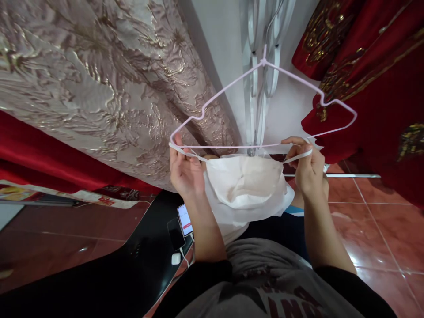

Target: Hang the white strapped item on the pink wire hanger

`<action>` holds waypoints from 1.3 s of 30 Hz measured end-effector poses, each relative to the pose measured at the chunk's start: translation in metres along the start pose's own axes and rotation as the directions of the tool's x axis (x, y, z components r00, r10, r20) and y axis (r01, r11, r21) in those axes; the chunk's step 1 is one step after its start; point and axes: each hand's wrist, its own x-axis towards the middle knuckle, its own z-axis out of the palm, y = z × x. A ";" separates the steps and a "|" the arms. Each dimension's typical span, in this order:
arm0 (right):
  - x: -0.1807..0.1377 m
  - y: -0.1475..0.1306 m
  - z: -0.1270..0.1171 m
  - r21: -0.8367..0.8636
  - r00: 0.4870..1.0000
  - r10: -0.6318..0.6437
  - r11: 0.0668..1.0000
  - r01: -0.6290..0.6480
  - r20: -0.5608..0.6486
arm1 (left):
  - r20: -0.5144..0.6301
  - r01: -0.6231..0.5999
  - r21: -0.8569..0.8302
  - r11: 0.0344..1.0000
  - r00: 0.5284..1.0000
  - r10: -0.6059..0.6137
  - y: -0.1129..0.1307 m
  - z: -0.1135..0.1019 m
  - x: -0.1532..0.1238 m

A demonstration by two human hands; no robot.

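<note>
A pale pink clothes hanger [232,86] hangs in front of me. Below its bottom bar is a piece of thin white cloth [248,181] with a narrow strap at each side; its exact kind I cannot tell. At the hanger's left corner, my left hand [188,170] holds the left strap [195,155], fingers partly behind the hanger. The right strap [298,156] is pulled outward and gripped by my right hand [308,165], closed near the bottom bar with its index finger stretched along the bar. More white cloth lies on my lap.
Cream and gold embossed fabric [126,88] hangs at left, red embroidered fabric [371,88] at right. White metal scrollwork [253,84] stands behind the hanger. Two phones [184,218] with cables and a white charger [176,259] lie on a black bench [132,260]. The floor has red tiles [361,221].
</note>
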 end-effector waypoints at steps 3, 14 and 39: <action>0.001 0.000 -0.002 0.011 1.000 -0.004 1.000 0.004 -0.012 | -0.055 -0.108 0.055 0.993 0.992 0.111 0.005 -0.006 0.011; 0.000 0.001 -0.013 -0.020 1.000 -0.007 1.000 0.007 -0.029 | 0.157 -0.443 0.381 0.812 0.896 0.415 0.011 0.032 0.042; -0.004 0.003 -0.005 0.001 0.999 -0.024 1.000 0.024 -0.038 | 0.059 0.060 0.222 0.973 0.995 -0.075 0.002 0.038 0.043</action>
